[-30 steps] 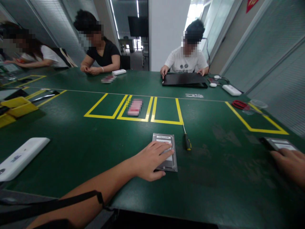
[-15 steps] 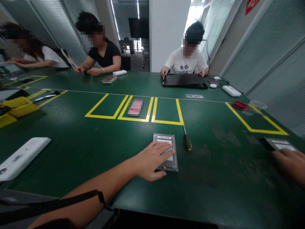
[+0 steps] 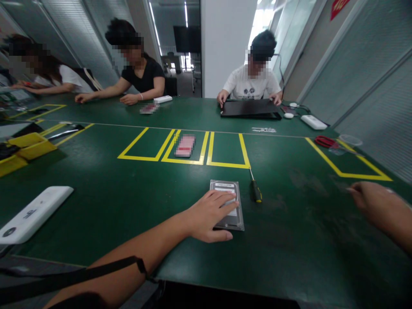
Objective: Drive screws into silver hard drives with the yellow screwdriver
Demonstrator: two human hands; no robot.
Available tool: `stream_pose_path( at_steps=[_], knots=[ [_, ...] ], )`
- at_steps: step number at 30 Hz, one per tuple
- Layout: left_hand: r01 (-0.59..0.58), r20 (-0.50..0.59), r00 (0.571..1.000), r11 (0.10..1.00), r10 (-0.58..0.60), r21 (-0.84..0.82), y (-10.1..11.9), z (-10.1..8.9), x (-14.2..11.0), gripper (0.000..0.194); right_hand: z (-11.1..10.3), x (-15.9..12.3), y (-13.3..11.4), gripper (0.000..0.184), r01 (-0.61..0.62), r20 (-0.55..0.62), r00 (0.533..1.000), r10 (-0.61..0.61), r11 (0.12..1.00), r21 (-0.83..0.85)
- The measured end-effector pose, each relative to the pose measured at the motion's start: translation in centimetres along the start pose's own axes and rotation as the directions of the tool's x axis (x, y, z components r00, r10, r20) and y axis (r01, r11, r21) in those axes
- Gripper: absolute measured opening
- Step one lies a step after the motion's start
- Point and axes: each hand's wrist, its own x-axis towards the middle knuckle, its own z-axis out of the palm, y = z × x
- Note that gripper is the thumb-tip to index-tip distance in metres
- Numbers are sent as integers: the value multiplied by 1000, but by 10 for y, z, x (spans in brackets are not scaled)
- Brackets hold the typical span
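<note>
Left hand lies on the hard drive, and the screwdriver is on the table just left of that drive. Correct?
Not quite: the head view shows the screwdriver to the right of the hard drive. It does lie on the table, and the left hand does lie on the drive.

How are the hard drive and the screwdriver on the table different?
The hard drive is a flat, wide rectangle, but the screwdriver is long and thin. The hard drive is grey with white labels, while the screwdriver has a dark and yellow handle. The left hand rests on the hard drive; no hand touches the screwdriver. Both lie on the green table.
</note>
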Motion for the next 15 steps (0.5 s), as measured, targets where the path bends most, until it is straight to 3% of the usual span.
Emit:
stream_pose_path(
  at_steps=[3, 6, 9, 11, 15],
  knots=[
    [6, -13, 1000, 999, -7, -48, -1, -1, -1, 78, -25, -2, -70, 28, -37, -7, 999, 41, 945, 324],
    [10, -90, 996, 994, -21, -113, -3, 2, -1, 65, -42, -14, -140, 40, 41, 42, 996, -79, 817, 575],
    [30, -246, 966, 981, -77, -192, -5, 8, 0, 50, -47, -30, -201, 46, 84, 49, 983, -179, 662, 745],
    [38, -384, 914, 969, -132, -244, -6, 14, 2, 41, -44, -39, -235, 44, 84, 56, 969, -239, 538, 839],
    [67, -618, 754, 962, -223, -264, -8, 21, 4, 25, -32, -48, -282, 39, 56, 86, 926, -368, 358, 932]
  ],
)
